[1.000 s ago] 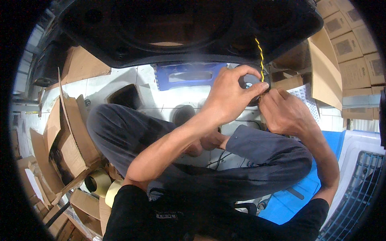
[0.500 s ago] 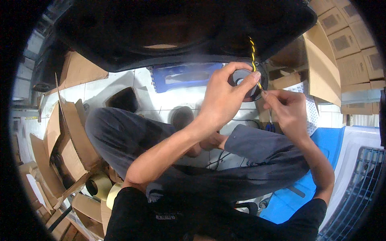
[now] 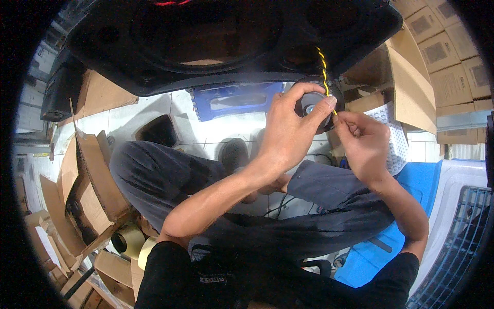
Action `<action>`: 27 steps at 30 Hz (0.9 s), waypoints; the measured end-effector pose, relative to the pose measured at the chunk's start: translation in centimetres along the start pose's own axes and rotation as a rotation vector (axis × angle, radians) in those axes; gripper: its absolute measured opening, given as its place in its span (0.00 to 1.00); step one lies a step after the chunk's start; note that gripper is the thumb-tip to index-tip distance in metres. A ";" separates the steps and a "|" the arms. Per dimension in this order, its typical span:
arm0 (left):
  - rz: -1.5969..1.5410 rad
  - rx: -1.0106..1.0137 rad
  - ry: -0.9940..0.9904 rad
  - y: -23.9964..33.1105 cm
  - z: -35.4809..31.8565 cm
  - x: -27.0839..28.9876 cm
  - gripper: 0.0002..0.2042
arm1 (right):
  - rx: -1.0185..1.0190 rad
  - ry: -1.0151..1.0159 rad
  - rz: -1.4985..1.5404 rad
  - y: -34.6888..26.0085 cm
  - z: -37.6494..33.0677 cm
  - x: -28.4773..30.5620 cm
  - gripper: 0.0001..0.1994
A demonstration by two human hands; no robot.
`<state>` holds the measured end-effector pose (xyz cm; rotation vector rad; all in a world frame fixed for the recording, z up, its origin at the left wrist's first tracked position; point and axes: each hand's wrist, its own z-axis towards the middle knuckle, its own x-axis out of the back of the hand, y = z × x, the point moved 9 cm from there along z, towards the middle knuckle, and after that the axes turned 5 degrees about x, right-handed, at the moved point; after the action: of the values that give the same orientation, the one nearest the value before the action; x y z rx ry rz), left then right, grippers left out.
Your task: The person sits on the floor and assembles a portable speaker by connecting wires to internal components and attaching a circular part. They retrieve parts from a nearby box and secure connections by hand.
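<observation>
A small round black speaker [image 3: 312,104] sits at about one o'clock in the view, just under the lower edge of a large black moulded panel [image 3: 206,41] that spans the top from ten to two o'clock. The left hand [image 3: 289,129] is clasped around the speaker, thumb over its upper rim and fingers across its face and right side. A twisted yellow-and-black wire [image 3: 324,67] runs down from the panel at one o'clock, across the speaker, to its lower right edge. There the right hand [image 3: 364,141], just at three o'clock of the speaker, pinches the wire's end between thumb and fingertips, touching the left hand's fingers. Both forearms rise from the lower edge over the person's grey trousers [image 3: 170,180], knees spread to nine and three o'clock. Beyond the hands, at twelve o'clock of the knees, a blue plastic stool [image 3: 231,100] stands on the white tiled floor [image 3: 134,116]. Opened cardboard boxes [image 3: 87,175] lie at nine o'clock, with two tape rolls [image 3: 131,241] at seven o'clock. Stacked cartons [image 3: 442,46] fill two o'clock, a blue mat [image 3: 406,206] and a white plastic crate [image 3: 458,216] lie at four o'clock.
</observation>
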<state>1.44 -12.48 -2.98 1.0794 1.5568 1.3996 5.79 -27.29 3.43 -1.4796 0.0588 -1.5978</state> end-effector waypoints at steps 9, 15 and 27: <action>-0.197 0.109 -0.208 -1.3 0.9 -0.9 0.19 | 1.259 -0.281 -0.878 -5.7 -3.9 -3.5 0.15; -0.183 0.190 -0.275 -1.9 1.4 -0.6 0.21 | 1.334 -0.286 -0.878 -5.8 -4.5 -3.8 0.20; -0.275 0.338 -0.251 -1.5 1.4 0.4 0.22 | 0.784 0.022 -0.392 -5.0 -1.3 0.9 0.12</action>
<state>2.43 -11.65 -4.59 1.1354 1.7134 0.8026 2.00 -25.69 6.68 -0.8777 -0.8003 -1.6562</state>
